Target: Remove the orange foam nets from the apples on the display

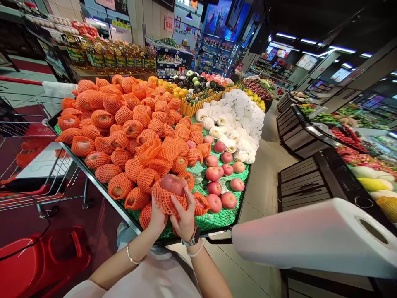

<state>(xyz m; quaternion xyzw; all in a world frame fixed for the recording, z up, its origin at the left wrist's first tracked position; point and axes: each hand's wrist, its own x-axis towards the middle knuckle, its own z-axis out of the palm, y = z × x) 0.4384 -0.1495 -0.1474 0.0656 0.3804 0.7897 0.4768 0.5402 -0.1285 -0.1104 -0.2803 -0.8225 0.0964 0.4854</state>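
A red apple (173, 184) sits partly inside an orange foam net sleeve (163, 201), its bare upper side showing. My left hand (157, 218) is closed on the sleeve from the left and below; its fingers are mostly hidden. From the right, my right hand (185, 211) grips the sleeved apple, thumb and fingers against the net. Behind and left of my hands rises a pile of apples in orange nets (120, 136). Several bare red apples (214, 174) lie on the green mesh mat (214, 223) to the right.
White-netted fruit (231, 136) is heaped at the stand's right rear. A large plastic bag roll (304, 240) juts in at the right front. On the left are a shopping cart (46, 194) and a red plastic stool (46, 260). Oil bottles (120, 58) line up behind the pile.
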